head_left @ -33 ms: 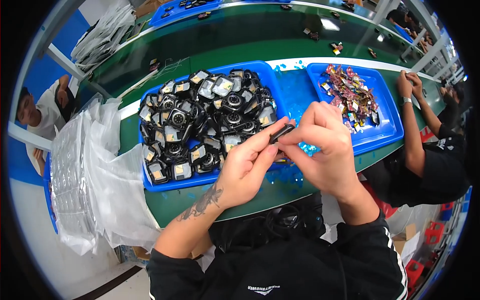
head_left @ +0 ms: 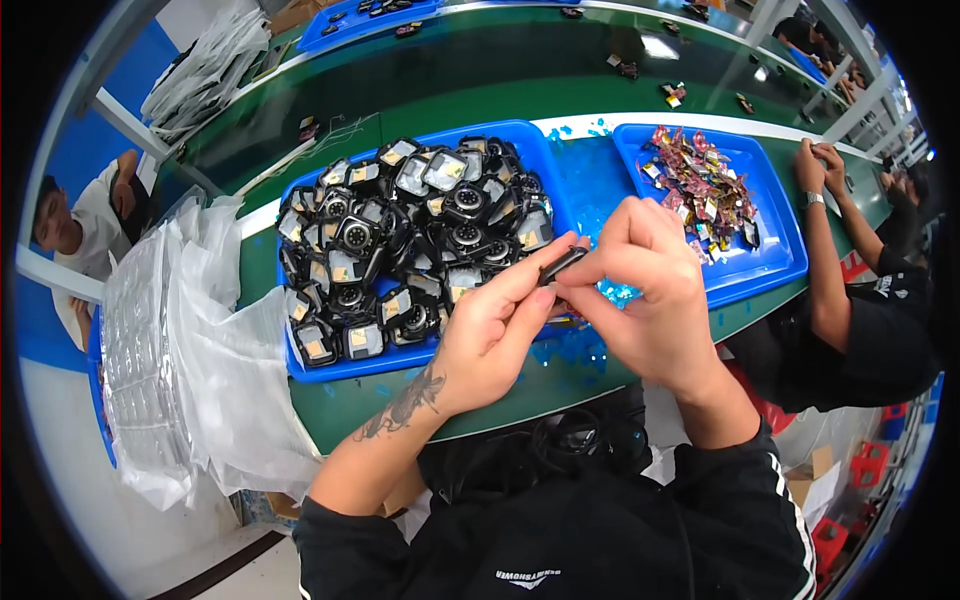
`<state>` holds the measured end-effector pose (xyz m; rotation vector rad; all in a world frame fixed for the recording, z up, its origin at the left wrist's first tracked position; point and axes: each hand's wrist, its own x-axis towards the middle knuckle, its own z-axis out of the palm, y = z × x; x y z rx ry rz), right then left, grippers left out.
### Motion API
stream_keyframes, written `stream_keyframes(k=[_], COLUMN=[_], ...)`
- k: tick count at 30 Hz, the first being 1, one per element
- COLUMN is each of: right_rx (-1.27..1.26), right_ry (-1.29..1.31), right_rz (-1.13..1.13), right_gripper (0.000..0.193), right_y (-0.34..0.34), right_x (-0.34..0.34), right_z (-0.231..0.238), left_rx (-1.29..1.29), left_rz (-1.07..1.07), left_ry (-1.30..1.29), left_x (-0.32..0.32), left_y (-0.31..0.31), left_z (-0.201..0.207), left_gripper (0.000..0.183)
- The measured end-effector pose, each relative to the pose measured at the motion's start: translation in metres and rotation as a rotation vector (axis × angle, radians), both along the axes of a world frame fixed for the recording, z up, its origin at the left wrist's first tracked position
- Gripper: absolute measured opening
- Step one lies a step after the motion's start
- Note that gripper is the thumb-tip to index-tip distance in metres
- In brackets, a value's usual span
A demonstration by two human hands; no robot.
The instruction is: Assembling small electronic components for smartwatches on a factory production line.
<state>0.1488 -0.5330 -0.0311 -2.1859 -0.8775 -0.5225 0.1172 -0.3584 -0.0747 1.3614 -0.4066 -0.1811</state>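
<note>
Between thumb and fingers, my left hand (head_left: 487, 335) grips a small black watch case (head_left: 563, 264), seen nearly edge-on. My right hand (head_left: 640, 290) is closed in a pinch at the near right end of that case; whether a small part sits in its fingertips is hidden. Left of my hands, a blue tray (head_left: 420, 372) holds a heap of black watch cases (head_left: 357, 236), some showing round sensor backs, others grey and tan insides. To the right, a second blue tray (head_left: 775, 262) contains a pile of small pinkish and yellow-black parts (head_left: 705, 190).
Blue film scraps (head_left: 590, 190) lie between the trays on the green bench. White plastic sheeting with clear trays (head_left: 200, 340) stands at the left. A dark green belt (head_left: 480, 75) with scattered parts runs behind. A co-worker's forearms (head_left: 830, 240) rest at the right; another person sits far left.
My right hand's raised knuckles have shifted slightly. Both hands stay at the watch case, and the trays have not moved.
</note>
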Motion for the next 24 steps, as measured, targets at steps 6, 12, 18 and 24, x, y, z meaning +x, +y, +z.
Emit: stream_keyframes(k=[6, 12, 18, 24], right_rx=[0.262, 0.682, 0.507, 0.526], right_ry=[0.114, 0.543, 0.703, 0.546], right_rz=[0.012, 0.108, 0.100, 0.023], right_gripper=[0.028, 0.031, 0.026, 0.019], right_y=[0.001, -0.007, -0.008, -0.007], right_x=[0.005, 0.003, -0.015, -0.015], right_z=[-0.001, -0.013, -0.015, -0.018], left_rx=[-0.127, -0.336, -0.263, 0.333], left_rz=[-0.001, 0.098, 0.148, 0.258], left_ry=[-0.001, 0.013, -0.079, -0.503], left_x=[0.000, 0.007, 0.009, 0.013], left_y=[-0.002, -0.003, -0.002, 0.007], left_z=[0.001, 0.009, -0.001, 0.010], left_gripper=[0.041, 0.043, 0.035, 0.035])
